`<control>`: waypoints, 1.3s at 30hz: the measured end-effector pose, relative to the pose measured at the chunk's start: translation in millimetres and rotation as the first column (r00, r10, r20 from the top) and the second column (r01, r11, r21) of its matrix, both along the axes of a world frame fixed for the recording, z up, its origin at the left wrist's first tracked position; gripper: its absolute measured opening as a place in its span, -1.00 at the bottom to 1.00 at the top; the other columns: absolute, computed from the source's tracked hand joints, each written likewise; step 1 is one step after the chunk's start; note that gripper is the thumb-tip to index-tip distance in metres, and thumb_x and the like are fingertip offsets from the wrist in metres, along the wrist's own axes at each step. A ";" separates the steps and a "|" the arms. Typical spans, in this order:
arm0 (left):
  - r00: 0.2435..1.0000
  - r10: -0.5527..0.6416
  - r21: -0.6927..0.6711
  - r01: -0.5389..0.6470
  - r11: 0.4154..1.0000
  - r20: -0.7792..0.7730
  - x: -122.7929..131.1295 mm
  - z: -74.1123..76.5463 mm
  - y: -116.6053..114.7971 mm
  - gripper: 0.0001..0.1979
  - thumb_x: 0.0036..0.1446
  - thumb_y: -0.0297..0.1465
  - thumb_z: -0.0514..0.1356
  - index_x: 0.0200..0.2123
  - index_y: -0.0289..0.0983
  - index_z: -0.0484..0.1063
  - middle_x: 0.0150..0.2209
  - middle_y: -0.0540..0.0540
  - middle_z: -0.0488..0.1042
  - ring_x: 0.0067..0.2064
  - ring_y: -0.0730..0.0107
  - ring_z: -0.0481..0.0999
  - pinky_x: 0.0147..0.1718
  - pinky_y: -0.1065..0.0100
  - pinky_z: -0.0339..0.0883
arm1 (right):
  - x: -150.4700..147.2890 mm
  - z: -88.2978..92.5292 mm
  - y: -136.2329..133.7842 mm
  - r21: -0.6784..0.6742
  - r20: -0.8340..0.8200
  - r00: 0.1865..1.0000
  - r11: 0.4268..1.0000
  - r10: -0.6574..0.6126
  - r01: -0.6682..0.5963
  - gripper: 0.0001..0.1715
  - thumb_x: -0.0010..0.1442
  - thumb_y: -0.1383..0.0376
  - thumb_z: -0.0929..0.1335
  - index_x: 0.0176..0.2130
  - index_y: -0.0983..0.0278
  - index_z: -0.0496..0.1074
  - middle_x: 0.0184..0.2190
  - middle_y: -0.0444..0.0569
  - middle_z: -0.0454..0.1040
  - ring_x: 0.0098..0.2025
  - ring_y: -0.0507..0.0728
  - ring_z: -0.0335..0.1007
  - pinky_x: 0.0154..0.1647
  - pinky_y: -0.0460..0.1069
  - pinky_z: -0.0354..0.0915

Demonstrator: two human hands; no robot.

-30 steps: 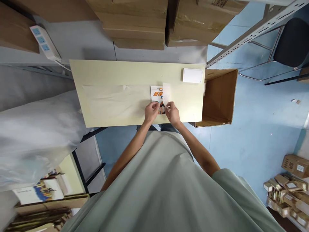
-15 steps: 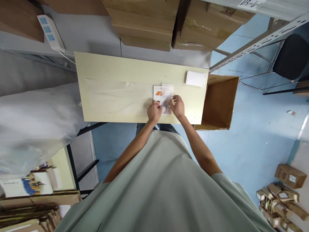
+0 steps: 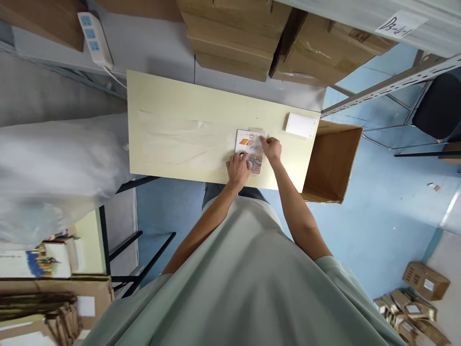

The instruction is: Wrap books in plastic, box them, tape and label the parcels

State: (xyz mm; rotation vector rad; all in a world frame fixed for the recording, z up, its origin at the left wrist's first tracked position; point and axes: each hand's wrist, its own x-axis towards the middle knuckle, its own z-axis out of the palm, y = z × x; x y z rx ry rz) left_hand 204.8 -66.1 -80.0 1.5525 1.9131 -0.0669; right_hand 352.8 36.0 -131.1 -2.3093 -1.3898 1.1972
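Note:
A white printed booklet [image 3: 242,136] with an orange mark and a dark picture near its bottom lies on the cream tabletop [image 3: 201,103]. A clear plastic sleeve [image 3: 258,130] overlaps its right part and sticks out a little past its top and right edges. Whether the booklet is inside the sleeve I cannot tell. At the booklet's lower left, my left hand [image 3: 238,169] grips its edge with bent fingers. My right hand [image 3: 272,149] is closed in a pinch on the sleeve's right edge, thumb and forefinger together.
A flat white box [image 3: 301,125] lies at the table's right end, beside an open cardboard carton [image 3: 333,161]. Large cartons [image 3: 230,43] and a power strip [image 3: 95,41] stand behind. A big white bag [image 3: 65,158] bulges at the left. A shelf post [image 3: 392,84] rises at right.
The sleeve has shifted left, so it covers more of the booklet. My right hand has closed into a pinch at its edge. The whole view has tilted slightly.

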 end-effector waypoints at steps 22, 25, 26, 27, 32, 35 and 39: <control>0.985 -0.051 -0.021 0.055 0.998 0.164 2.5 7.1 5.6 -0.71 0.39 -0.56 0.19 0.06 -0.45 0.66 0.20 -0.50 0.56 0.04 -0.07 0.72 0.13 0.11 0.55 | 17.4 68.9 8.2 0.192 0.224 0.547 0.514 0.807 -0.836 -0.24 0.45 0.36 0.29 0.55 0.11 0.39 0.63 0.16 0.28 0.33 0.48 0.56 0.27 0.44 0.58; 0.976 -0.040 0.040 0.033 0.999 0.212 -8.1 8.6 -1.9 -0.65 0.37 -0.58 0.16 0.13 -0.39 0.63 0.14 -0.45 0.65 0.05 -0.06 0.74 0.06 0.14 0.58 | 11.0 81.7 14.9 0.082 0.296 0.335 0.326 0.894 -0.942 -0.33 0.43 0.41 0.32 0.42 0.09 0.55 0.69 0.04 0.18 0.31 0.48 0.56 0.28 0.47 0.56; 0.973 -0.019 0.054 0.007 0.999 0.230 -12.1 9.1 -5.6 -0.64 0.38 -0.57 0.16 0.15 -0.35 0.62 0.12 -0.41 0.68 0.04 -0.05 0.75 0.04 0.15 0.58 | 8.1 83.9 19.6 0.043 0.301 0.288 0.289 0.909 -0.956 -0.37 0.43 0.41 0.33 0.38 0.09 0.58 0.68 0.03 0.20 0.27 0.47 0.59 0.27 0.46 0.56; 0.968 0.011 0.067 -0.028 0.997 0.251 -16.2 9.5 -10.1 -0.63 0.40 -0.55 0.17 0.18 -0.32 0.61 0.09 -0.37 0.71 0.03 -0.04 0.76 0.03 0.15 0.59 | 5.3 85.6 25.5 0.007 0.299 0.253 0.263 0.920 -0.965 -0.40 0.44 0.41 0.34 0.36 0.09 0.60 0.66 0.04 0.25 0.24 0.45 0.62 0.26 0.44 0.57; 0.887 0.238 0.142 -0.316 0.938 0.396 -33.4 9.2 -37.4 -0.70 0.48 -0.32 0.30 0.21 -0.17 0.55 0.02 -0.19 0.79 -0.02 0.04 0.82 0.02 0.19 0.62 | -10.6 96.1 64.1 -0.033 0.236 0.200 0.214 0.951 -0.976 -0.59 0.48 0.31 0.40 0.24 0.15 0.66 0.37 0.09 0.61 0.17 0.41 0.67 0.24 0.32 0.54; 0.780 0.393 0.157 -0.520 0.839 0.487 -40.7 11.2 -51.8 -0.82 0.47 -0.23 0.35 0.03 -0.15 0.54 -0.03 -0.13 0.80 -0.05 0.13 0.83 -0.02 0.25 0.64 | -25.1 101.4 84.8 0.016 0.177 0.226 0.227 0.958 -0.974 -0.69 0.42 0.25 0.51 0.13 0.18 0.68 0.21 0.09 0.69 0.13 0.39 0.65 0.23 0.27 0.51; 0.616 0.517 0.079 -0.685 0.725 0.595 -50.3 14.8 -67.6 -0.76 0.45 -0.13 0.38 -0.12 -0.15 0.51 -0.09 -0.12 0.78 -0.09 0.16 0.82 -0.04 0.24 0.68 | -51.0 97.2 102.3 0.106 0.044 0.305 0.299 0.951 -0.948 -0.64 0.29 0.12 0.64 0.01 0.20 0.68 0.01 0.05 0.70 0.02 0.36 0.64 0.22 0.28 0.50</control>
